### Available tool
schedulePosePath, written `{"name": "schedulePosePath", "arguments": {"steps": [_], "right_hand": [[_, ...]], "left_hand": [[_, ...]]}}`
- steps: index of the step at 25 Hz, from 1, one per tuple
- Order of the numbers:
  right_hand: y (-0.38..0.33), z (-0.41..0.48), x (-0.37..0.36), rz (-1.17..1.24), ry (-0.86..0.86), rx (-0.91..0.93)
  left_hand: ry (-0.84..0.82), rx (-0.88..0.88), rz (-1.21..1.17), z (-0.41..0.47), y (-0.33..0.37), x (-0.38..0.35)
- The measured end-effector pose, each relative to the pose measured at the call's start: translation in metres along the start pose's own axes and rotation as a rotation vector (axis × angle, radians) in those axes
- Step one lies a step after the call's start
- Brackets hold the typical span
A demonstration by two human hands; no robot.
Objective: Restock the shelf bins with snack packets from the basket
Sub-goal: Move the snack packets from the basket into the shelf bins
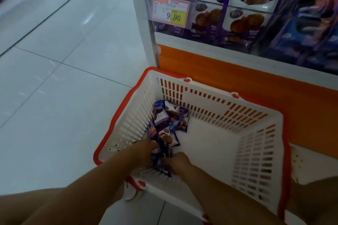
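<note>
- two bare forearms [113, 168] are seen closest to the lens, stretched down from the bottom edge into a white basket [256, 160] with a red rim.
- left hand [146, 149] is curled round a bunch of packets [161, 159], dark purple, held low in the near-left corner of the basket, with the fingers wrapped over the top of the bunch.
- right hand [178, 160] is closed up against the other side of that same bunch, so it's gripped from both sides. the fingertips are hidden and it's all a bit motion-blurred, so the exact grip can't be made out.
- some loose packets [171, 120] are piled on the basket bottom against the left wall, just beyond the hands. they're purple and white with a brown biscuit printed on them.
- the basket is set on a pale tiled floor [64, 87], its far side pushed right up to an orange panel [237, 78] at the foot of the shelf unit.
- a white shoe [130, 193] can be spotted under the basket's near edge, between the forearms.
- above the panel, a clear shelf bin [208, 1] is packed with upright bags in the same purple and white, biscuit picture included.
- a price tag [171, 12] reading 9.90 is stuck on the bin's front, left side.
- further right, some blue packs [301, 29] are stacked behind clear plastic, too blurred to be read.
</note>
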State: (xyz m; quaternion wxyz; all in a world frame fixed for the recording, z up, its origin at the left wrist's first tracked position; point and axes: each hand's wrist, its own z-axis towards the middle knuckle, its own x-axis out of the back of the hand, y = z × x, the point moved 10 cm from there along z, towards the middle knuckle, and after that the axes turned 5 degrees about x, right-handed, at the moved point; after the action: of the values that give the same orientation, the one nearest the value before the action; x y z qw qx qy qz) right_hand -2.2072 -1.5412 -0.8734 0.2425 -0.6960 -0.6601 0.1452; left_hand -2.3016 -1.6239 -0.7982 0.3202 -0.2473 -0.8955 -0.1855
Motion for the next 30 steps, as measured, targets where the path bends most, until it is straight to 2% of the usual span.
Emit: {"name": "schedulePosePath", "arguments": {"steps": [4,7,11,13,15,21,23,27,30], "right_hand": [[0.009,-0.015,0.008,0.156,-0.048,-0.178],[-0.001,-0.034,0.038,0.304,-0.025,-0.162],[-0.033,-0.061,0.083,0.464,-0.029,0.059],[-0.046,-0.080,0.103,0.480,-0.005,0.162],[-0.054,-0.093,0.120,0.554,0.017,0.252],[-0.067,-0.123,0.155,0.705,0.053,0.419],[-0.073,-0.132,0.166,0.737,0.082,0.461],[-0.087,-0.153,0.178,0.743,0.112,0.540],[-0.110,-0.182,0.193,0.573,0.186,0.638]], "left_hand": [[-0.017,0.048,-0.038,-0.002,-0.002,0.000],[0.032,0.066,-0.076,-0.008,0.007,0.016],[0.055,0.048,-0.375,-0.012,0.038,0.037],[0.023,0.031,-0.636,-0.019,0.057,0.046],[0.064,0.013,-0.888,-0.030,0.073,0.061],[0.075,-0.019,-1.284,-0.049,0.100,0.087],[0.029,-0.075,-1.352,-0.055,0.116,0.093],[0.070,-0.172,-1.205,-0.068,0.143,0.116],[0.140,-0.218,-1.237,-0.075,0.152,0.139]]}}
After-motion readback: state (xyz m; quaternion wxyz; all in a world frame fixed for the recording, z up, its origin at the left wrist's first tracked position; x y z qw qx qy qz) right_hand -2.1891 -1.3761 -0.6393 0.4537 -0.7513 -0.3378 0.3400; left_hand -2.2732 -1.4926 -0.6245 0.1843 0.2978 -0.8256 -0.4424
